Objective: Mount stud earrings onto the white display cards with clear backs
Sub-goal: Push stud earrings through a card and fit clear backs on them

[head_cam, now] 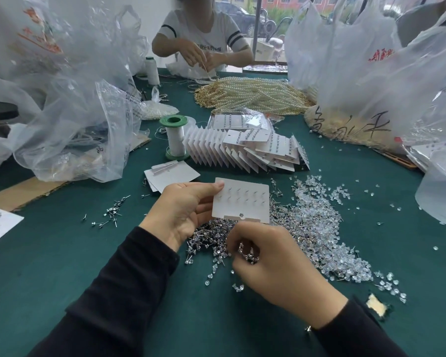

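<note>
Your right hand [276, 261]: nearest you, fingers curled, pinching a small cluster of stud earrings [247, 252]. Beneath and beyond it: loose pile of studs [211, 235] and clear backs [317, 220] on the green surface [62, 253]. Your left hand [183, 212]: thumb and fingers clamped on 1 white display card [242, 200], posts showing through, just above your right hand. Beyond the left hand: blank cards [171, 173], then a fanned row of filled cards [245, 150], a green-capped spool [174, 137].

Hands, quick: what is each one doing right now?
Left hand: closed on the white card, held up by its edge.
Right hand: fingers curled around a few stud earrings.
</note>
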`<action>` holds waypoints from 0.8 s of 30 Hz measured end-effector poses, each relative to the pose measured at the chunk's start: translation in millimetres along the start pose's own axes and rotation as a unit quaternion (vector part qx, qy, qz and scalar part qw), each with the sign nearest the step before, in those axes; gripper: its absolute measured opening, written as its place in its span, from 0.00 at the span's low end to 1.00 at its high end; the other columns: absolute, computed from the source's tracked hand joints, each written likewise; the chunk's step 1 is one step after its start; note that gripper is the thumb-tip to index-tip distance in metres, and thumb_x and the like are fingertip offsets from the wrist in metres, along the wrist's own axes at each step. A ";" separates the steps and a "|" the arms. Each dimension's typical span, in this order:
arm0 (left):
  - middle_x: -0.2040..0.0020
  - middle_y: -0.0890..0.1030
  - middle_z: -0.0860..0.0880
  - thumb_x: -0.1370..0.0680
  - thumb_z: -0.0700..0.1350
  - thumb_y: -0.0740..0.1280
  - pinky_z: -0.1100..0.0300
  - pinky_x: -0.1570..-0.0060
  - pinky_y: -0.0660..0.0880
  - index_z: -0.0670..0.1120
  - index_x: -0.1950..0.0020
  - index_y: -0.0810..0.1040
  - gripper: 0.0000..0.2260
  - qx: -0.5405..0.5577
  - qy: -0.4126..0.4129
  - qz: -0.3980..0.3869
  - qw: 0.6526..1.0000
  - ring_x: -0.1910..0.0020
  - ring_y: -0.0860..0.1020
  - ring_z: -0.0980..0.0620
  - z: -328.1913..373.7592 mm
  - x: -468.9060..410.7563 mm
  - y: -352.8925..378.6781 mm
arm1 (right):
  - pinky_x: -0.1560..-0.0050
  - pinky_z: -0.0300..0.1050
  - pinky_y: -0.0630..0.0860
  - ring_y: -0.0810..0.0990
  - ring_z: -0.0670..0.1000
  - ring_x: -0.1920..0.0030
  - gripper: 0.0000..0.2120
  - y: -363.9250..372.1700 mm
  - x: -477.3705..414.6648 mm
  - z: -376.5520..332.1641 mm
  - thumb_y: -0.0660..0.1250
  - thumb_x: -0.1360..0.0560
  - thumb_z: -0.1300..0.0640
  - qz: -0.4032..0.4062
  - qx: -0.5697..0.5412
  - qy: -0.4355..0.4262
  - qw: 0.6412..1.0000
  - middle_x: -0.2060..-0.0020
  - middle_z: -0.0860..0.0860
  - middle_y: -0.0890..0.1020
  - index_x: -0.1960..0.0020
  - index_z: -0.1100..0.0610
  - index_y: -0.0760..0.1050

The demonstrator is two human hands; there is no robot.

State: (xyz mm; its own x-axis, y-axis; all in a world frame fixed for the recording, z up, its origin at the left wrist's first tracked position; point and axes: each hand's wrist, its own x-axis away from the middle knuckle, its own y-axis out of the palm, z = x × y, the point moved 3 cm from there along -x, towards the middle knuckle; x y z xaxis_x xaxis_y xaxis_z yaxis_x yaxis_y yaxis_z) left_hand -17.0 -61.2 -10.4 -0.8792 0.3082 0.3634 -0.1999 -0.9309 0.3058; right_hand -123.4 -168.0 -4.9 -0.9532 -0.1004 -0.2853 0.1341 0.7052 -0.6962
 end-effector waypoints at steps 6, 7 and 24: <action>0.71 0.83 0.44 0.31 0.36 0.70 0.62 0.75 0.78 0.33 0.55 0.77 0.08 -0.027 0.003 -0.007 1.000 0.73 0.82 0.51 -6.5 0.0 4.2 | 0.65 0.39 0.74 0.77 0.46 0.69 0.10 -12.7 -0.6 6.0 0.68 0.34 0.68 0.072 -0.132 0.069 0.986 0.70 0.49 0.82 0.64 0.53 0.80; 0.71 0.83 0.44 0.31 0.36 0.70 0.62 0.74 0.78 0.33 0.56 0.77 0.07 -0.033 0.004 -0.010 0.999 0.73 0.82 0.50 -7.8 0.2 5.2 | 0.68 0.40 0.73 0.77 0.48 0.70 0.10 -13.6 -1.2 7.5 0.67 0.34 0.68 0.075 -0.167 0.085 0.979 0.70 0.51 0.82 0.65 0.54 0.80; 0.72 0.82 0.45 0.28 0.38 0.70 0.64 0.75 0.76 0.32 0.63 0.79 0.08 -0.124 0.094 -0.048 0.987 0.74 0.80 0.53 -16.6 11.9 25.1 | 0.65 0.32 0.73 0.78 0.44 0.66 0.08 -30.1 -5.1 16.3 0.73 0.33 0.66 0.293 -0.017 0.035 0.955 0.67 0.45 0.81 0.61 0.54 0.81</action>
State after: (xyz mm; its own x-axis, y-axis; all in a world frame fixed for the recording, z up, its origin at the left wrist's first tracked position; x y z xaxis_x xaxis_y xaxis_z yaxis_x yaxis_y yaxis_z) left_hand -39.6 -84.1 -12.9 -0.9116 0.3761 0.1658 -0.3645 -0.9261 0.0968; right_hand -118.2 -200.1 6.8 -0.7326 0.3652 -0.5744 0.6429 0.6485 -0.4077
